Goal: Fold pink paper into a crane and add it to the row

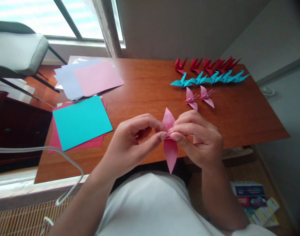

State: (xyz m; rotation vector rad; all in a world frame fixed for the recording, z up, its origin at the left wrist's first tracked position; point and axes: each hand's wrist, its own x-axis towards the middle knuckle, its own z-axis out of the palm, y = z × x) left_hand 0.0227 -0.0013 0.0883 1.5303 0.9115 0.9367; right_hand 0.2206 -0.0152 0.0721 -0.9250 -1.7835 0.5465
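Note:
Between my two hands, above the table's near edge, is a pink origami butterfly-like crane (170,154) with its two pointed wings spread, one away from me and one toward me. My left hand (137,137) pinches the left side of its narrow middle between thumb and forefinger. From the right, my right hand (199,137) grips the same middle, its fingers covering part of the folds. Two similar pink paper cranes (191,99) stand just beyond my right hand. Farther back runs a row of several blue paper cranes (199,79), with several red ones (181,66) behind it.
On the left of the wooden table (145,85) lie blue sheets (82,119) over red ones, and pink sheets (98,78) over pale lilac ones. A white cable (66,155) loops by the left edge. A chair (19,49) stands near the window; boxes (249,196) sit low right.

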